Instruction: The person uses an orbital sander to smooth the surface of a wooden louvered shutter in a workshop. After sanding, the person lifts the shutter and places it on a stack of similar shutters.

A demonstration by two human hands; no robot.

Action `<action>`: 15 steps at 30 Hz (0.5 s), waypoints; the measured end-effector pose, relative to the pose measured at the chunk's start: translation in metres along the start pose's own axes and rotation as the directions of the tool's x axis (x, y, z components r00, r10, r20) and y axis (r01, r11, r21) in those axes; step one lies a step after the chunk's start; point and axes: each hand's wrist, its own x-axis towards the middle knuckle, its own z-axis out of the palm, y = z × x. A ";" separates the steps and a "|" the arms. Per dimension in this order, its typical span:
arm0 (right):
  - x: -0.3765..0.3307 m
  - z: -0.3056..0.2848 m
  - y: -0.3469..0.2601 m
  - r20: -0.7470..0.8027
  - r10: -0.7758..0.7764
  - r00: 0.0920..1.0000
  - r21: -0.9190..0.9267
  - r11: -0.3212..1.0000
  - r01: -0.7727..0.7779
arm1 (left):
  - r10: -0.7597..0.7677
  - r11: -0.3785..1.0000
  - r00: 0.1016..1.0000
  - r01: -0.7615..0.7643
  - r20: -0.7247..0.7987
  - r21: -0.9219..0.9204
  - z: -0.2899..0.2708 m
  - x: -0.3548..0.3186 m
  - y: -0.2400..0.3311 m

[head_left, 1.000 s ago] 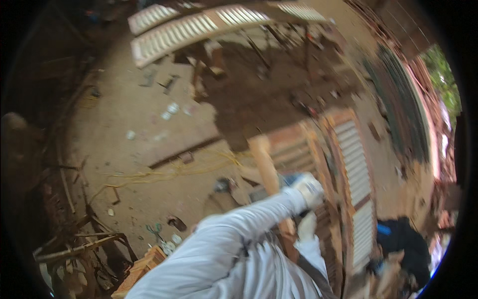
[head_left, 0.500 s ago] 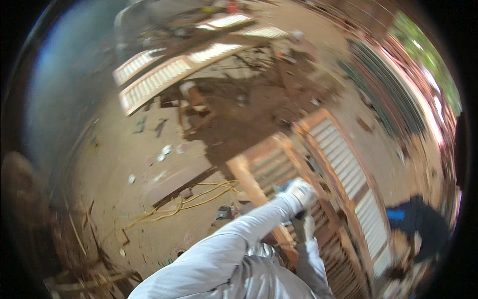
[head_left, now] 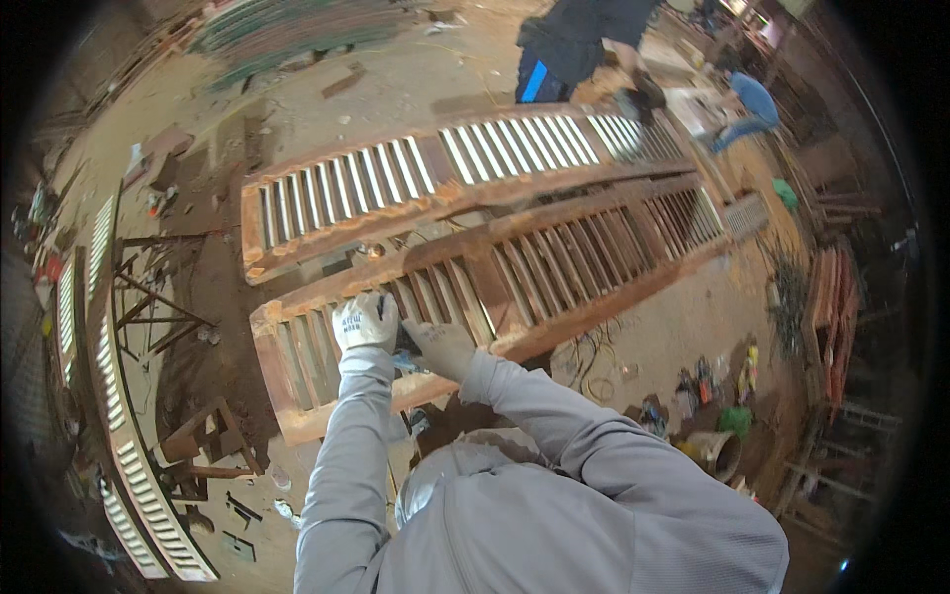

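A louvered wooden shutter panel (head_left: 498, 302) lies in front of me, reddish-brown with slanted slats across its frame. My left hand (head_left: 366, 321), in a white glove with dark printing, is closed over the slats toward the panel's left end. Close on its right is my right hand (head_left: 442, 348), gloved and reaching in from the near edge, its fingers bent together. A small object with a blue part (head_left: 407, 364) shows just below and between the gloves; its kind is mostly hidden. What each hand grips cannot be made out.
Parallel beyond lies a second louvered panel (head_left: 341, 236), with a person in dark clothes (head_left: 562, 49) at its far side. Another person in blue (head_left: 752, 102) crouches farther right. More panels (head_left: 148, 465) stand at left. Bottles (head_left: 704, 380) and a bucket (head_left: 714, 450) are at right.
My view has swung to the right, so the panels now stretch across the picture. Both gloved hands remain close together on the nearer panel; the right one shows more plainly.
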 end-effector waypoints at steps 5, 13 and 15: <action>-0.007 0.005 -0.011 -0.060 0.082 0.995 -0.061 0.994 -0.086 | 0.109 0.994 0.994 -0.109 -0.017 -0.015 0.002 0.000 -0.001; -0.011 0.004 -0.021 -0.123 0.224 0.967 -0.056 0.971 -0.233 | 0.160 0.985 0.985 -0.154 0.069 -0.080 0.000 0.011 0.007; -0.011 0.002 -0.021 -0.126 0.224 0.966 -0.070 0.970 -0.234 | 0.171 0.984 0.983 -0.167 0.067 -0.058 -0.002 0.014 0.007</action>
